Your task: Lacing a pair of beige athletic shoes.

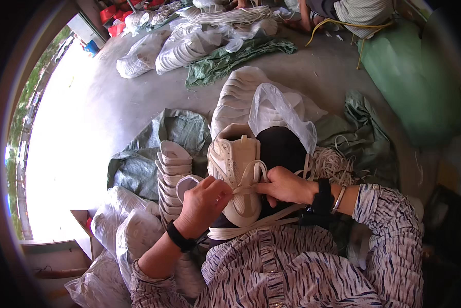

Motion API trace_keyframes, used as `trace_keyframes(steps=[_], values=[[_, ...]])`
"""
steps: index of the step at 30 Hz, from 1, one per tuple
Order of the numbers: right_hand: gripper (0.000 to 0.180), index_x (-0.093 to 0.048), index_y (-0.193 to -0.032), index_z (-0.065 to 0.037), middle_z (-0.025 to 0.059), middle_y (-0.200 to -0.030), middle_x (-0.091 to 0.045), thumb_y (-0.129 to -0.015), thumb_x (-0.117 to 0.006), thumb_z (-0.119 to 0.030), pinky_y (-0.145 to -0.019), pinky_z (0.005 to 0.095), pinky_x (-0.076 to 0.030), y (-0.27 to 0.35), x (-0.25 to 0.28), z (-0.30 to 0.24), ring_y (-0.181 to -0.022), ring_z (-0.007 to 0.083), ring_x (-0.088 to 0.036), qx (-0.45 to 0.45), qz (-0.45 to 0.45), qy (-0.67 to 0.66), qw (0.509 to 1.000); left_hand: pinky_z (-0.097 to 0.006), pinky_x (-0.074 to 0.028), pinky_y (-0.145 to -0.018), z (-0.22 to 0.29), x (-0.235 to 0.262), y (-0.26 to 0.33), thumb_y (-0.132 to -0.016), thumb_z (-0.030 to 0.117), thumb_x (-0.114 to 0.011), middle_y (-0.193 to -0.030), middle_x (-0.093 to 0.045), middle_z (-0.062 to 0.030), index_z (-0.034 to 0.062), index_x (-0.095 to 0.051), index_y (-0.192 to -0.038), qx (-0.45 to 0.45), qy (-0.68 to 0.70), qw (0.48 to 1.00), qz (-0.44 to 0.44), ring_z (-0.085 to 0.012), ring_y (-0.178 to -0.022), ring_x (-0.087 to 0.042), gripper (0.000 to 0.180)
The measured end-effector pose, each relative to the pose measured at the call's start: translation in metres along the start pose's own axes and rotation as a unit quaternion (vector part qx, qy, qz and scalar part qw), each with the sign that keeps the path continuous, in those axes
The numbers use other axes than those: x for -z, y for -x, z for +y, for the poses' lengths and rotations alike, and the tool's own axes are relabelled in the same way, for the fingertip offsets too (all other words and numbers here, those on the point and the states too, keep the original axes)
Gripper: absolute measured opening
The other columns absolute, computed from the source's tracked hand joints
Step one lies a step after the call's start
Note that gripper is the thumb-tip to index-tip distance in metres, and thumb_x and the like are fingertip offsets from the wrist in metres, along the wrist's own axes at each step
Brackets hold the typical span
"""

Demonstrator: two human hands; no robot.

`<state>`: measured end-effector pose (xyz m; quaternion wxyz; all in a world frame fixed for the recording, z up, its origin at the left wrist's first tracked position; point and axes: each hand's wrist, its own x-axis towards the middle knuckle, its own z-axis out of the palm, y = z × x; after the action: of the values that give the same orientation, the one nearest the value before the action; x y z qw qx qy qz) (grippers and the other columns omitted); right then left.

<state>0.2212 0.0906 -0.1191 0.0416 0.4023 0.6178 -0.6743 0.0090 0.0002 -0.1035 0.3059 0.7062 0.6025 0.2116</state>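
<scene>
A beige and white sneaker (234,160) rests on my lap, its toe toward me and its heel opening away. My left hand (203,201) is closed at the left side of the toe, pinching a flat cream shoelace (242,190). On the other side, my right hand (286,186) pinches the same lace near the lowest eyelets. A loop of lace stands up over the tongue. More cream laces (251,229) lie across my lap below the toe. Left of the sneaker stands a stack of nested white shoe parts (172,174), with one piece leaning near my left hand.
A bundle of laces (334,165) lies at the right. Beyond the sneaker sits a clear bag of pale shoe parts (235,100). Plastic bags (130,218) crowd the left, beside a green woven sack (138,159). A large green sack (410,82) and another person (361,15) are at the far right.
</scene>
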Motion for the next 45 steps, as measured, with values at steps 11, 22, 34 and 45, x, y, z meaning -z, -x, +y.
trace_keyframes(steps=[11, 22, 34, 45], values=[[0.021, -0.055, -0.082, -0.007, -0.0014, -0.054, -0.048, -0.092, -0.051, -0.025, -0.035, 0.0195, -0.025, 0.015, 0.004, 0.008, -0.040, 0.0042, -0.035, -0.164, -0.063, -0.299, 0.938, -0.035, -0.045, -0.064, 0.011, -0.019, -0.010, -0.068, 0.007, -0.065, -0.075, -0.058, -0.0021, 0.0089, -0.053, -0.081, -0.101, -0.023, 0.985, 0.135, -0.0237, -0.071, -0.055, 0.018], [0.020, -0.055, -0.082, -0.008, -0.0028, -0.055, -0.046, -0.092, -0.051, -0.025, -0.036, 0.0177, -0.024, 0.024, 0.003, 0.012, -0.040, 0.0036, -0.032, -0.126, -0.096, -0.388, 0.908, -0.036, -0.044, -0.072, 0.022, -0.024, -0.016, -0.069, 0.015, -0.069, -0.076, -0.059, 0.0006, 0.0133, -0.063, -0.091, -0.133, -0.161, 0.975, 0.079, -0.0212, -0.076, -0.055, 0.022], [0.035, -0.048, -0.066, -0.010, -0.0041, -0.053, -0.040, -0.090, -0.055, -0.035, -0.034, 0.0167, -0.019, -0.025, 0.078, -0.021, -0.038, 0.0018, -0.029, 0.026, -0.084, -0.293, 0.952, -0.039, -0.042, -0.075, 0.026, -0.029, -0.013, -0.066, 0.019, -0.072, -0.083, -0.050, -0.0019, 0.0159, -0.062, -0.084, -0.120, -0.202, 0.970, 0.059, -0.0248, -0.088, -0.049, 0.021], [0.035, -0.057, -0.063, -0.004, -0.0008, -0.052, -0.049, -0.088, -0.058, -0.029, -0.034, 0.0180, -0.026, -0.035, 0.071, -0.102, -0.039, 0.0029, -0.039, 0.201, 0.006, -0.083, 0.976, -0.039, -0.046, -0.074, 0.024, -0.030, 0.007, -0.065, 0.017, -0.075, -0.099, -0.050, -0.0061, 0.0130, -0.060, -0.097, -0.058, -0.099, 0.986, 0.124, -0.0276, -0.096, -0.050, 0.036]])
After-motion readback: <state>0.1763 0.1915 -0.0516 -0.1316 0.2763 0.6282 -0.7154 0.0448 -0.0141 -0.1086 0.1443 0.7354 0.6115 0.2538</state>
